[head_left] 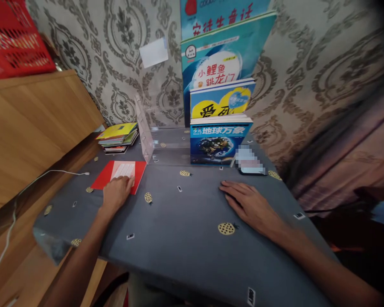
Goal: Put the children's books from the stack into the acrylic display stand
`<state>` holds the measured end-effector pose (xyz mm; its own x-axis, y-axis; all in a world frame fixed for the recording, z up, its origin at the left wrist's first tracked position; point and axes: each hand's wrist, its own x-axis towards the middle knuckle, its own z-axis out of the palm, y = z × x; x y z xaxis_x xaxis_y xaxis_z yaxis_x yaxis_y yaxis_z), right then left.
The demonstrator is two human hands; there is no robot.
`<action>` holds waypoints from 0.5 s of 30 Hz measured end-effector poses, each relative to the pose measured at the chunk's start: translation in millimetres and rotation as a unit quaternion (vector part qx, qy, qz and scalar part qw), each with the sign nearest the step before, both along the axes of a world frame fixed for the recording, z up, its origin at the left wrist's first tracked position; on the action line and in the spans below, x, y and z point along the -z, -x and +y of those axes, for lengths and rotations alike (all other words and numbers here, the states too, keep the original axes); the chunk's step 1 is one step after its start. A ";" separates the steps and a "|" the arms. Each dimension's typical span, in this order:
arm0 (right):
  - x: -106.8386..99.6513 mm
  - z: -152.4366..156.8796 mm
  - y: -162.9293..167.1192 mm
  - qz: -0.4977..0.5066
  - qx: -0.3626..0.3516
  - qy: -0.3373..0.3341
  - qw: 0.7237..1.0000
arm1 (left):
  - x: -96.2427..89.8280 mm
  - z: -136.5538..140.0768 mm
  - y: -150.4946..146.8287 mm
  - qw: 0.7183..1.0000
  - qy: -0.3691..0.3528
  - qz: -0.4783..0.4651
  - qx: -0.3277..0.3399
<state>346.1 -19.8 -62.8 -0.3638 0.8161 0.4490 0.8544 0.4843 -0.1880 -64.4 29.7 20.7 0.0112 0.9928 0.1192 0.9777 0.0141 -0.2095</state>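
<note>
My left hand [117, 191] rests on the near edge of a thin red book [103, 177] with a pale printed panel on its cover. Its fingers are curled down onto the book, with the fingertips partly hidden. On the tabletop, my right hand [248, 202] lies flat, its fingers stretched out and nothing in them. Just beyond it is a phone [251, 164] with a blurred screen. Upright books stand at the back in a clear bookstand [144, 134], the front one being a blue book with a globe [216, 147].
Left of the bookstand lies a stack of books [120, 135] topped with yellow. A white cable [57, 171] runs onto the left side of the grey tablecloth [179, 226]. Beyond the left edge is a wooden cabinet [41, 128] bearing a red basket [19, 47]. Curtains [336, 149] hang at right.
</note>
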 end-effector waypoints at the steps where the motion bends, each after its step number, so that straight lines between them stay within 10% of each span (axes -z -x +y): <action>1: 0.9 -0.9 -3.7 0.003 0.005 -0.001 1.000 | 1.0 8.0 7.0 1.000 -0.013 -0.003 -0.003; 15: -4.7 -7.7 -14.4 0.030 0.030 0.022 0.999 | 37.4 85.0 80.9 0.985 -0.011 -0.108 -0.131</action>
